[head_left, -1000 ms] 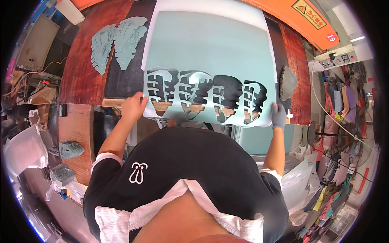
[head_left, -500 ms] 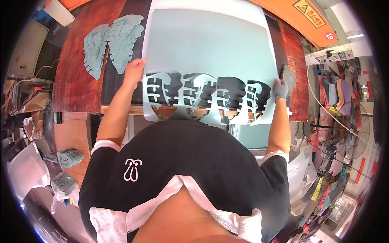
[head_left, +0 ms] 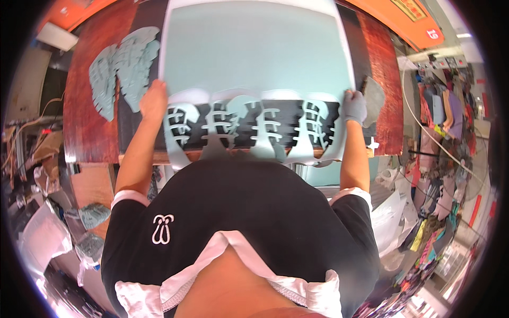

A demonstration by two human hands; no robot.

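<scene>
A large pale blue-green sheet (head_left: pixel 254 47) lies on a dark red worktable (head_left: pixel 87 132). Its near strip has several shoe-sole shaped cut-outs (head_left: pixel 249 127) and hangs over the table's front edge. My left hand (head_left: pixel 154 98), bare, grips the sheet's left edge. My right hand (head_left: pixel 352 106), in a grey glove, grips the right edge. Both hands sit level with the top of the cut-out strip.
A pile of cut blue-green sole pieces (head_left: pixel 124 69) lies on the table left of the sheet. More sole pieces (head_left: pixel 93 214) sit low at the left among clutter. Coloured material hangs on a rack (head_left: pixel 445 116) at the right. An orange sign (head_left: pixel 408 21) runs behind the table.
Both hands have slid the sheet away from me across the table. The cut-out strip now lies higher in view, and the hands are farther from my body.
</scene>
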